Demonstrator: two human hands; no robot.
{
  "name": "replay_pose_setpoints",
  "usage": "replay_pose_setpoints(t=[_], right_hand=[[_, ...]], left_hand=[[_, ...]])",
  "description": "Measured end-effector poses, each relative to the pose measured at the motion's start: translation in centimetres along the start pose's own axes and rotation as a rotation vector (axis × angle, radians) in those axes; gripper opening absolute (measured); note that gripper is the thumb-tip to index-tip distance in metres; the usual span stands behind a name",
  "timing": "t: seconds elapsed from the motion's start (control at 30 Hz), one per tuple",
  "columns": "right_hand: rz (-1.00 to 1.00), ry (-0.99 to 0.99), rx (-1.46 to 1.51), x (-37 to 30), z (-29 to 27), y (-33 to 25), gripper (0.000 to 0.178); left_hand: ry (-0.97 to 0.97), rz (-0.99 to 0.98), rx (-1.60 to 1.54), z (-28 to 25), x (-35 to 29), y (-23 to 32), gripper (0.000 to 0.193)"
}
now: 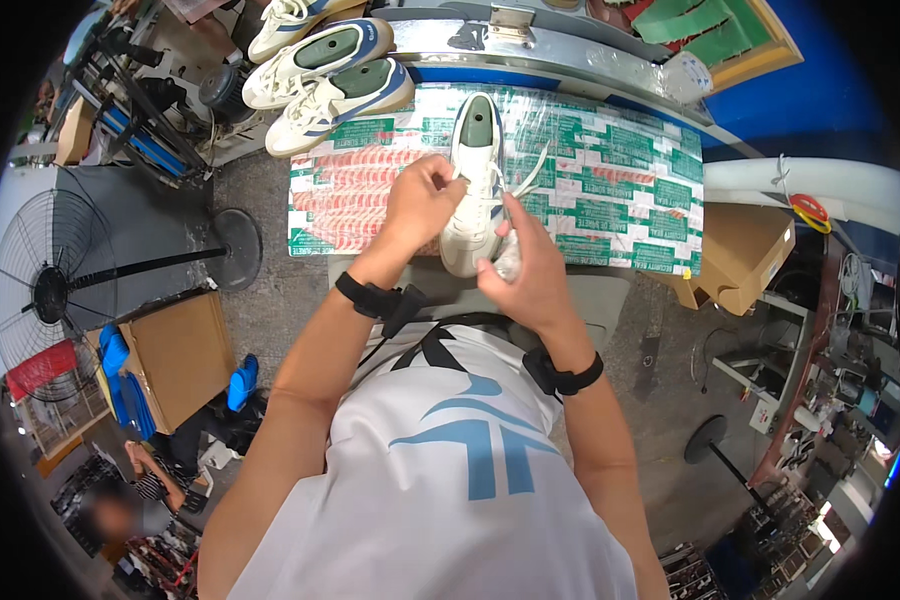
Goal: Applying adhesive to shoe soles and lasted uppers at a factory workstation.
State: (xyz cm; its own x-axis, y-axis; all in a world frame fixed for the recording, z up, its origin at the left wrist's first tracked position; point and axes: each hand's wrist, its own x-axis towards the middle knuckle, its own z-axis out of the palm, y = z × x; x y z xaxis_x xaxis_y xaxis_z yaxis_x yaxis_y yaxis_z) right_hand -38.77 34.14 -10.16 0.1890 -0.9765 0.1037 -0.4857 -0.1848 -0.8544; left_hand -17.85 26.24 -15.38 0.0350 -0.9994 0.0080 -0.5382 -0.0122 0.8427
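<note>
A white sneaker (470, 225) with a dark green insole and blue trim lies on the worktable, toe towards me. My left hand (420, 203) is at its left side, thumb and fingertips pinched together by the lacing; what is between them is too small to tell. At the right side of the toe, my right hand (532, 268) curls its fingers and thumb around a whitish crumpled thing. Its index finger points up along the shoe's side. A loose white shoelace end (538, 170) sticks out right of the tongue.
Several similar sneakers (342, 95) sit at the back left. Green-and-white printed tape covers the worktable (610, 180). A metal rail (580, 55) runs behind it. Under its right end is a cardboard box (740, 265). A pedestal fan (55, 295) and a seated person (150, 480) are at left.
</note>
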Motion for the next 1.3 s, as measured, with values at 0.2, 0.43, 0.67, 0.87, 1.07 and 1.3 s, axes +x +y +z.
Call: replay_pose_setpoints(t=[0.2,0.43,0.67,0.87,1.07,1.3], right_hand=[[-0.228,-0.075,-0.201,3.9,2.2,0.4,0.095],[-0.195,-0.087,-0.347,3.3,4.4,0.0,0.097],[0.015,-0.156,-0.114,4.7,2.0,-0.9,0.083],[0.051,-0.361,0.031,3.8,7.8,-4.0,0.066],[0.022,-0.212,0.027,1.2,6.2,-2.5,0.079],[0.002,-0.069,-0.284,3.7,1.5,0.4,0.088]], left_hand=[[-0.308,-0.38,-0.612,-6.9,2.1,-2.3,0.017],[0.063,0.387,0.464,-8.6,5.6,-1.8,0.06],[-0.632,0.019,-0.039,-3.4,12.4,2.2,0.091],[-0.72,-0.042,-0.114,-2.3,13.0,1.2,0.091],[-0.619,-0.002,-0.089,-1.6,12.2,0.3,0.092],[-0.475,-0.162,-0.113,1.9,11.6,2.8,0.097]])
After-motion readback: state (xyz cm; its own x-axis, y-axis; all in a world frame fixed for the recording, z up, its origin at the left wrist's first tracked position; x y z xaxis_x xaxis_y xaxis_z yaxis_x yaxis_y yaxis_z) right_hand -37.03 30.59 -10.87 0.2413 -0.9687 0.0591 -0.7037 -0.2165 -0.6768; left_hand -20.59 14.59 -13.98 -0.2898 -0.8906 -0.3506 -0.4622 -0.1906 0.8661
